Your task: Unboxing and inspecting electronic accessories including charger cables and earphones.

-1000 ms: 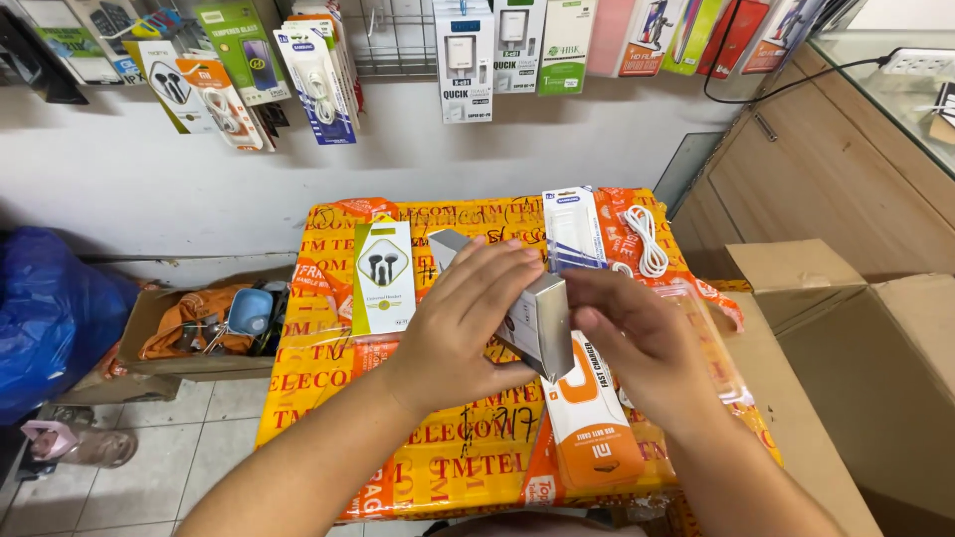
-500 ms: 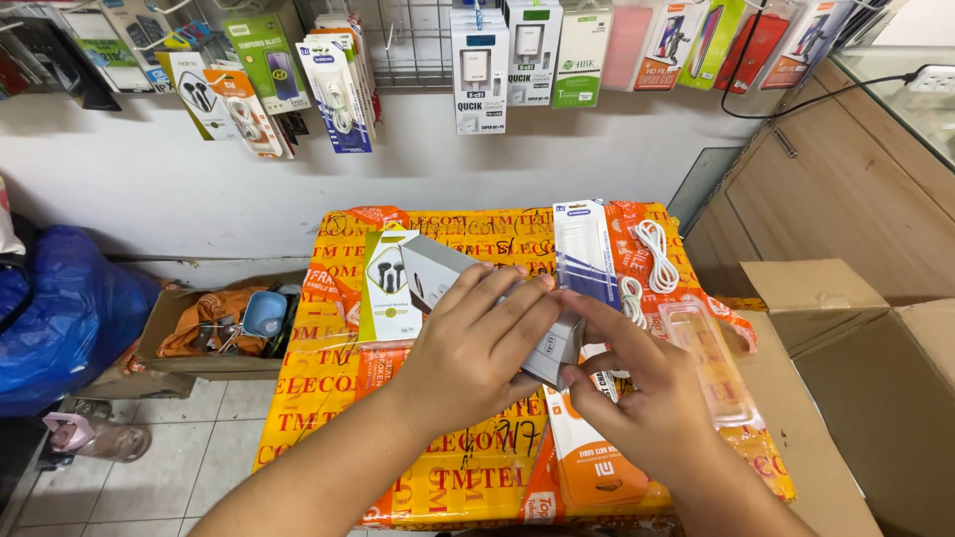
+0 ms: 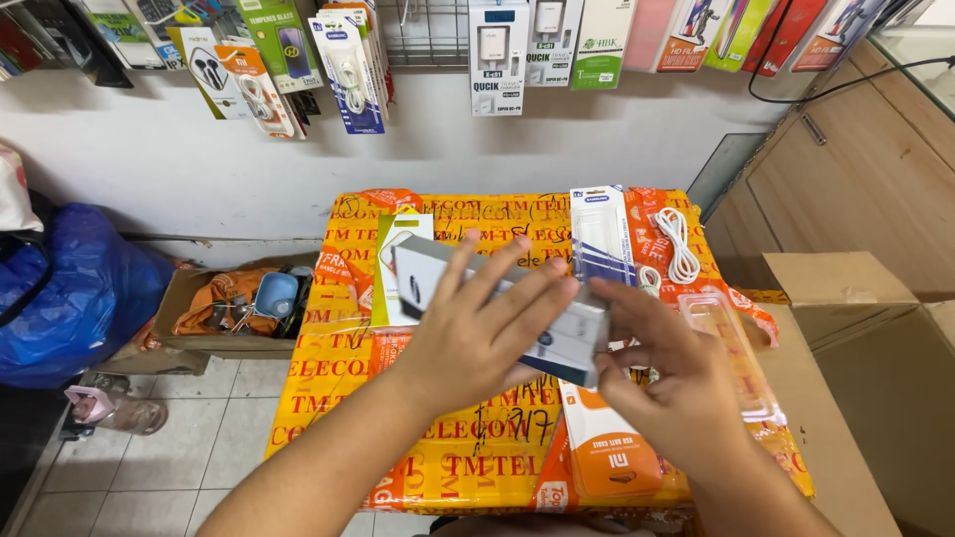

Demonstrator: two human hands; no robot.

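One large yellow-and-orange taped carton (image 3: 398, 418) lies under both hands. Above it, the left hand (image 3: 477, 333) and right hand (image 3: 676, 383) clamp one grey-and-white box (image 3: 567, 343) between them, gripping opposite ends. Below the grip lies one orange-and-white charger pack (image 3: 612, 452); beyond it, one earphone pack (image 3: 393, 254) and two coiled white cables (image 3: 676, 244). The box has turned flatter than half a second ago.

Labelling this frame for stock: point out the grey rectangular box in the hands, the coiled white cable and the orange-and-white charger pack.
grey rectangular box (image 3: 423, 278), head view, its upper-left end.
coiled white cable (image 3: 678, 244), head view, middle of the coil.
orange-and-white charger pack (image 3: 609, 447), head view, its orange lower half.
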